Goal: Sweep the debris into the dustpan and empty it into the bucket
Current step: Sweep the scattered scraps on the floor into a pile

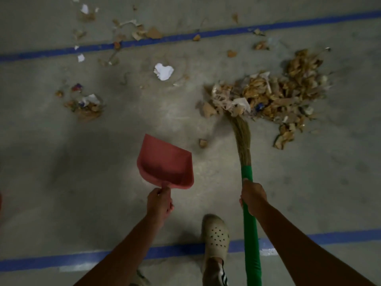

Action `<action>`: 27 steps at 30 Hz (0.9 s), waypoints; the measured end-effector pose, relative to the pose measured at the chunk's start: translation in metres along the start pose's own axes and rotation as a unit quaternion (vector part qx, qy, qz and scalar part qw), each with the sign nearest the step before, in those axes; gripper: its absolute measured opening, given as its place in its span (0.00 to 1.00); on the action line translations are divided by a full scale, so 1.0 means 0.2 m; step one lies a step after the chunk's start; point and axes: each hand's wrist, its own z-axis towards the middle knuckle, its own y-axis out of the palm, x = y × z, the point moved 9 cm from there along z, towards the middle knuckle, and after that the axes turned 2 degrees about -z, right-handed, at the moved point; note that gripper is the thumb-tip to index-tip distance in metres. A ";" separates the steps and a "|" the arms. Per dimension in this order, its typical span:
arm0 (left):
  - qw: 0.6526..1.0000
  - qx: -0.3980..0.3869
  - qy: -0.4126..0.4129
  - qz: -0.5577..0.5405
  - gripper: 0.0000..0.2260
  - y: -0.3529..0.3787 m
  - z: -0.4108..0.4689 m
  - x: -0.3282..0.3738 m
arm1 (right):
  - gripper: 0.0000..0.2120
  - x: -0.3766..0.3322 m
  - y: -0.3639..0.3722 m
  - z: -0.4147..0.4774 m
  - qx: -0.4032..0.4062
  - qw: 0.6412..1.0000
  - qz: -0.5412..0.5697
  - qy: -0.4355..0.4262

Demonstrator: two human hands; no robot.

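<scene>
The broom [244, 141] is gripped by the right hand [252, 196] so the bristles reach the debris pile [274, 96] well beyond that grip, while the dustpan [165, 164] — empty, just ahead of the left hand [159, 203] clutching its handle — is apparently held ready.

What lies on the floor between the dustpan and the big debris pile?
In the head view, one small brown scrap on otherwise bare floor between dustpan and pile.
</scene>
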 end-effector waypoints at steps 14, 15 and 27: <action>0.999 -0.008 0.017 0.033 0.16 0.23 -0.09 0.13 | 0.21 0.00 -0.31 -0.09 0.046 0.990 0.025 -0.132; 0.999 -0.005 0.015 0.032 0.15 0.22 -0.09 0.13 | 0.21 -0.01 -0.30 -0.10 0.042 0.989 0.030 -0.135; 1.000 0.012 0.000 0.023 0.18 0.06 0.00 0.14 | 0.15 -0.10 -0.07 -0.35 0.042 0.957 -0.087 -0.272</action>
